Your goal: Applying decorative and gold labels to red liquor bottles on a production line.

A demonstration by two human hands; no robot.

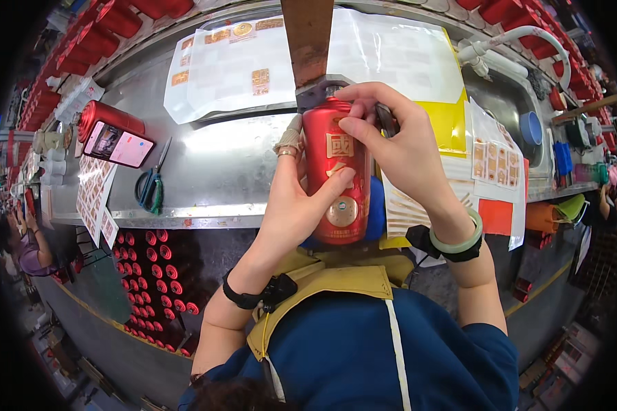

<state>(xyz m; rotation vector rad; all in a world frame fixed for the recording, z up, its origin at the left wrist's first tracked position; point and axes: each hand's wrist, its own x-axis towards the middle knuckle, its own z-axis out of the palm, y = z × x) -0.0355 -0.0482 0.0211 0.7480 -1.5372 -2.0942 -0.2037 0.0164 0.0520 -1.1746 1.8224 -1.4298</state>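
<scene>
A red bottle [332,188] with gold characters and a round gold emblem lies in front of me, its neck pointing away against a grey metal block [315,92] at the foot of a brown post. My left hand [298,195] is wrapped round its left side, thumb across the front; pale covers sit on some fingertips. At the bottle's shoulder, my right hand [391,130] is closed, thumb and fingertips meeting at the red surface. A dark slim tool [386,120] is tucked between its fingers; its kind is partly hidden. Blue padding [376,209] shows beneath the bottle.
Sheets of gold labels [497,161] lie at right, beside yellow sheets [452,130]. White backing sheets [233,68] cover the far bench. To the left are scissors [147,185], a phone [118,145] leaning on another red bottle [106,116], and a label sheet [94,192]. Several red-topped bottles [154,284] stand below.
</scene>
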